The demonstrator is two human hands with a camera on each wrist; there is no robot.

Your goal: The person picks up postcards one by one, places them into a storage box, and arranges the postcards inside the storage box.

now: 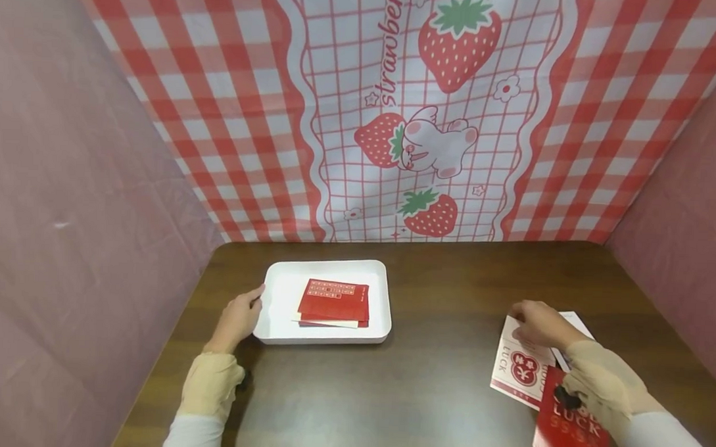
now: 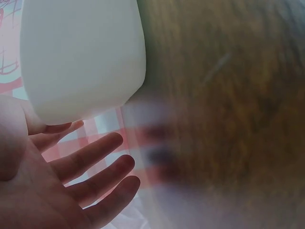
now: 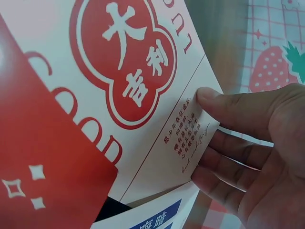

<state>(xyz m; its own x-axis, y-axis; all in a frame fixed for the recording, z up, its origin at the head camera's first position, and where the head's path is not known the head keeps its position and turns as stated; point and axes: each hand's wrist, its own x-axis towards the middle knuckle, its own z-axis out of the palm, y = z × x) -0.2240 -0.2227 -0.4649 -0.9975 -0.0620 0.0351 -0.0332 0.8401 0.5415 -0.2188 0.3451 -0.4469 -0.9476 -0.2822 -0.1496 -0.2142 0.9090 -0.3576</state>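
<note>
Where legible, wht card [image 1: 524,369] w/ "GOOD LUCK"

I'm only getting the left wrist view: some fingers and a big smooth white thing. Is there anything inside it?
Observer: Yes. The head view shows that it's a white tray with a stack of cards in it, a red one on top.

Operator: Funny, I'd never have guessed! Where's the other hand?

Observer: The right hand is over at the right side of the table, pinching a white card by its edge.

Operator: Is that card all by itself?

Observer: No, a loose red card overlaps one corner of it.
</note>
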